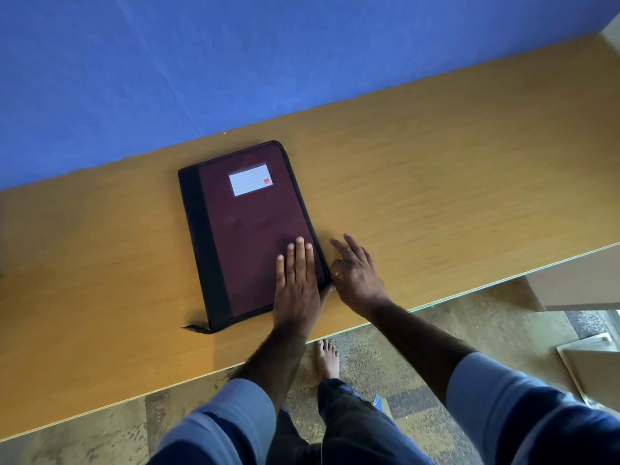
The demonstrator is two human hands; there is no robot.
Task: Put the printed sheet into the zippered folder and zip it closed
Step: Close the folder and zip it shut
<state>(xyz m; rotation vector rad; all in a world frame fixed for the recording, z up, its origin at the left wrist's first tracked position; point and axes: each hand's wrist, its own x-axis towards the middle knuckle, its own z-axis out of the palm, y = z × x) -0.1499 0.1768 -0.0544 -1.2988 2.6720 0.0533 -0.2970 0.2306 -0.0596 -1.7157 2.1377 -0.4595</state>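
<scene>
A maroon zippered folder (248, 226) with a black spine and a white label lies closed on the wooden table (436, 182). My left hand (297, 283) rests flat on the folder's near right corner, fingers together. My right hand (355, 273) is at the folder's right edge near that corner, thumb and forefinger pinched at the zipper track, the other fingers spread. The zipper pull itself is hidden under the fingers. A black zipper tail (196, 328) sticks out at the near left corner. No printed sheet is visible.
A blue wall (201, 62) runs behind the table. The table's front edge crosses diagonally just below my hands. Below it are a patterned floor, my bare foot (327, 359) and some papers or boards (593, 364) at the lower right.
</scene>
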